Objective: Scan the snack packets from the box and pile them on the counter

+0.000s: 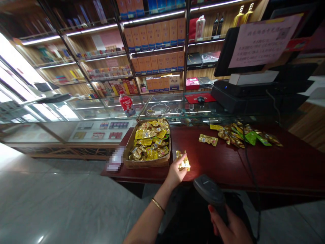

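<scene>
My left hand (175, 173), with a gold bangle on the wrist, has a small gold foil snack packet (187, 164) between thumb and fingers at the table's front edge. In my right hand (228, 226) is a black barcode scanner (208, 189), tilted with its head toward that packet, and a bright patch of light falls there. Just left of the packet stands a cardboard box (148, 164) full of gold and yellow snack packets. A single gold packet (208, 139) lies farther back on the table. To its right is a loose pile of gold and green packets (236, 135).
The dark red table (286, 166) meets a glass display counter (101, 115). A red-labelled bottle (127, 104) and a mouse (200, 100) on a red mat sit on the glass. A monitor (223, 51) stands back right. The scanner's cable (250, 169) crosses the table's right part.
</scene>
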Demonstrator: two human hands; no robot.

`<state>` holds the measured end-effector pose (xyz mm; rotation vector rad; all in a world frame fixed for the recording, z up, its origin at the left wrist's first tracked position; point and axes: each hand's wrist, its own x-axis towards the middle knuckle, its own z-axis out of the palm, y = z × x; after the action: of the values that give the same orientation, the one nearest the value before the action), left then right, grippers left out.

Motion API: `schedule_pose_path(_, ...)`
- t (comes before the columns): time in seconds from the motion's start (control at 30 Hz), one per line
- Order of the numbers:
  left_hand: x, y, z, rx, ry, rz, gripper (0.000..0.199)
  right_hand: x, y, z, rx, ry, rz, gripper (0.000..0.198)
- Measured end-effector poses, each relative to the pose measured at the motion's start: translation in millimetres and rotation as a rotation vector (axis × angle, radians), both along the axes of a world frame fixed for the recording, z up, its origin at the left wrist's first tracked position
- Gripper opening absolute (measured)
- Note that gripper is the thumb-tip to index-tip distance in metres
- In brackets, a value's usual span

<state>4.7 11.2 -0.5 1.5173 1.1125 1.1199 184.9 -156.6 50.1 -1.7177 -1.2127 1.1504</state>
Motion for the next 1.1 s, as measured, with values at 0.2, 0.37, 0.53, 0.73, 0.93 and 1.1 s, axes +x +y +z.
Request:
schedule_pose_path(0.2,0,-1,3.6,-0.016,0.035,0.005,0.074,1,3,-2,-0.031,-0.041,0.002,0.063)
schedule_pose_path(0.37,2,-2,5.3,0.018,0.074,0.010,0.072,2,9,-1,-0.065,-0.043,0.096,0.064)
schedule_pose_path(0.53,3,-6,6.7,-0.003,0.062,-0.014,0.070,-5,23,-3,-0.019,-0.045,0.091,0.060)
schedule_pose_path(0.73,0,-9,12.8,-0.045,-0.021,-0.079,0.071,-14,40,-6,0.027,-0.068,0.095,0.057)
schedule_pose_path(0.93,0,-6,16.1,-0.020,-0.025,-0.071,0.080,-2,32,-11,0.030,-0.040,0.040,0.059)
schedule_pose_path(1.1,24,20,8.8,-0.029,0.291,-0.104,0.075,10,17,-19,0.043,0.005,-0.062,0.062)
